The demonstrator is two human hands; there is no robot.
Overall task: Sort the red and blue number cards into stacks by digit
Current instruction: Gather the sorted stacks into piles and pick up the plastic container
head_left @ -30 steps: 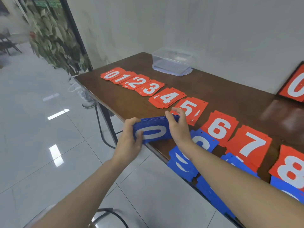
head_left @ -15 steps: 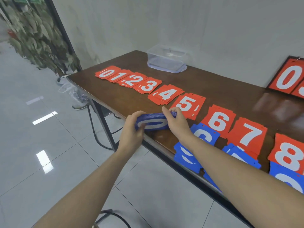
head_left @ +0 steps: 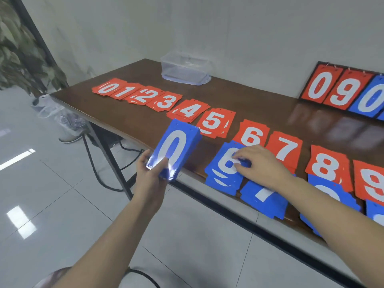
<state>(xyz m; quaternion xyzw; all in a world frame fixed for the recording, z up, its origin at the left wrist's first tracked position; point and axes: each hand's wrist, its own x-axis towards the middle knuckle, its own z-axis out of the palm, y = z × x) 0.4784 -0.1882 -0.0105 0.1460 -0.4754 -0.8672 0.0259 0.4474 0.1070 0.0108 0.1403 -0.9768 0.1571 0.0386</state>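
Blue 0 stack (head_left: 176,147) in left hand (head_left: 150,175); right hand (head_left: 258,165) on blue 6 stack (head_left: 223,168).

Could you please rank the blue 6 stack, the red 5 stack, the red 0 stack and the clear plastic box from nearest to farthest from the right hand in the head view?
From the right hand:
1. Blue 6 stack: under its fingertips, at the table's near edge.
2. Red 5 stack: back and to the left.
3. Clear plastic box: by the wall.
4. Red 0 stack: the row's far left end.

2 bare forearms, no sleeves, watch or rings on either wrist or the hands (head_left: 151,173).
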